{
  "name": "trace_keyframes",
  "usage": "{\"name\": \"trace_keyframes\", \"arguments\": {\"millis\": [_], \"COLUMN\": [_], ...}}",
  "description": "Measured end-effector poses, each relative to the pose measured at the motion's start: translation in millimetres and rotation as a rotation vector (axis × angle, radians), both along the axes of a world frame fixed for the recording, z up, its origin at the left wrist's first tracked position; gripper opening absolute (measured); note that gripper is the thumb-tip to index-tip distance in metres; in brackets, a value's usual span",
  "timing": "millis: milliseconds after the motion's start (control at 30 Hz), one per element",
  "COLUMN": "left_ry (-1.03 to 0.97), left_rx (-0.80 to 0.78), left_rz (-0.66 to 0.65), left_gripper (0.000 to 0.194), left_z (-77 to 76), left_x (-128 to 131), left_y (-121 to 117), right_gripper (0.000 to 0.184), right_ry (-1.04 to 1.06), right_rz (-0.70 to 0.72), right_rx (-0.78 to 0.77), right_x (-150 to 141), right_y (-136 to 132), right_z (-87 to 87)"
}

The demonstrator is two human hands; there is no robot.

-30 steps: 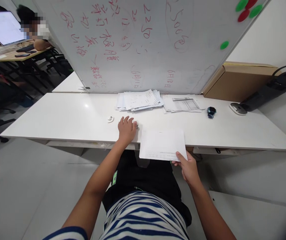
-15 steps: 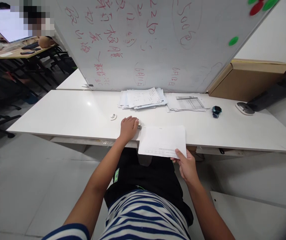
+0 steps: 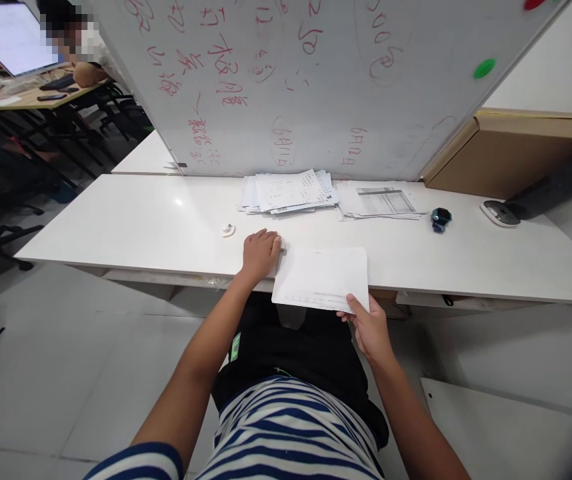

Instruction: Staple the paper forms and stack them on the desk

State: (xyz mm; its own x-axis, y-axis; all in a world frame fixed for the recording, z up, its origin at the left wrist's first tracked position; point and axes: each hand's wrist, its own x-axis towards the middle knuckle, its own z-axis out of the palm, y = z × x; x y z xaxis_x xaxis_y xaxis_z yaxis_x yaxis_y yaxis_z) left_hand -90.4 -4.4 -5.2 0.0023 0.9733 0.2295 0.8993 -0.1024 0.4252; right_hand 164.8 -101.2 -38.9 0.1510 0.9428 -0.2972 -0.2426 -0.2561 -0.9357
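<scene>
My right hand pinches the lower right corner of a white sheet of paper, thumb on top. Faint print runs along the paper's near edge, and a short staple-like mark shows near its far edge. The sheet spans the desk's front edge. My left hand is closed over a small pale stapler on the desk, just left of the paper. Only the stapler's metal-tipped end shows past my thumb; the rest is under my palm. A small white curved object lies left of that hand.
Behind my hands, a paper stack and more printed sheets lie against the whiteboard. To the right are a dark watch, a computer mouse, a black bottle and a cardboard box. Another person sits far left.
The paper has shifted slightly left towards the stapler, with my right hand still holding its corner. My left hand stays on the stapler. The camera view has moved a little.
</scene>
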Motion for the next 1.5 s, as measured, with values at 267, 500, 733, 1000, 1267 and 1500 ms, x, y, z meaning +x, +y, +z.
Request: {"name": "trace_keyframes", "arguments": {"millis": [267,500,733,1000,1267,1500], "left_ry": [0.020,0.081,0.109,0.159,0.196,0.201], "left_rx": [-0.024,-0.062,-0.060,-0.079,-0.161,-0.187], "left_rz": [-0.004,-0.003,0.004,0.019,-0.029,-0.062], "left_gripper": [0.040,0.041,0.042,0.043,0.046,0.049], "left_z": [0.2,1.9,1.5,2.7,7.3,7.0], "left_x": [-0.3,-0.9,-1.3,1.7,1.8,3.3], "left_y": [1.0,1.7,1.7,1.9,3.5,4.6], "right_gripper": [0.040,0.041,0.042,0.037,0.033,0.034], "right_ry": [0.009,-0.008,-0.006,-0.004,-0.022,-0.032], "right_rz": [0.011,0.025,0.005,0.007,0.014,0.013], "right_rx": [-0.001,-0.015,-0.020,-0.012,0.008,0.011], "right_x": [-2.4,-5.2,-4.4,-3.9,-1.9,-2.5], "right_y": [0.4,2.6,1.5,1.1,1.8,1.6], "right_z": [-3.1,-1.2,-2.6,-8.1,-7.2,-6.6]}}
